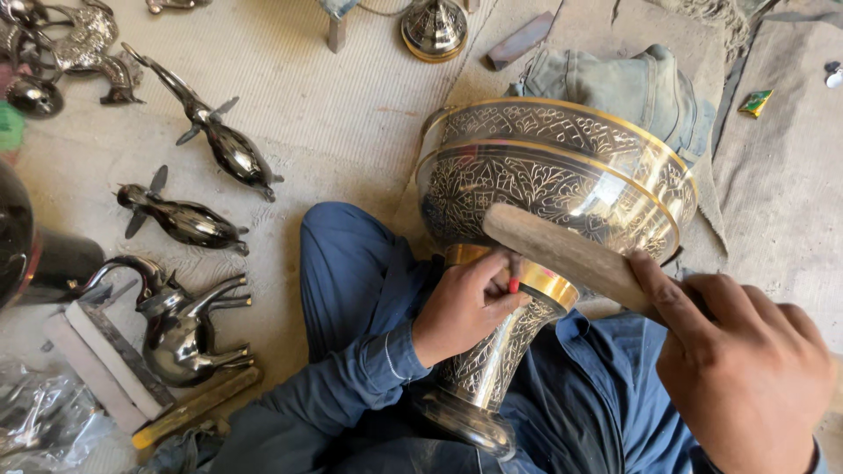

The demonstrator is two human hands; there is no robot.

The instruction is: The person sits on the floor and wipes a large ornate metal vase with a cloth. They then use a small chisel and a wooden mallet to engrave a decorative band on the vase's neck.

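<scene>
A large engraved metal vase [544, 189] with gold bands lies tilted across my lap, its wide bowl pointing away and its foot near my body. My left hand [465, 303] presses a small tool with a red tip against the gold band at the vase's neck. My right hand [746, 373] grips a flat wooden mallet [566, 254] whose end rests over the bowl, just above the small tool.
Several dark polished metal animal figures [184, 219] lie on the mat to the left. A wooden block [105, 360] sits at lower left. Folded grey cloth [615, 88] lies behind the vase, and another engraved metal piece [435, 31] stands at the top.
</scene>
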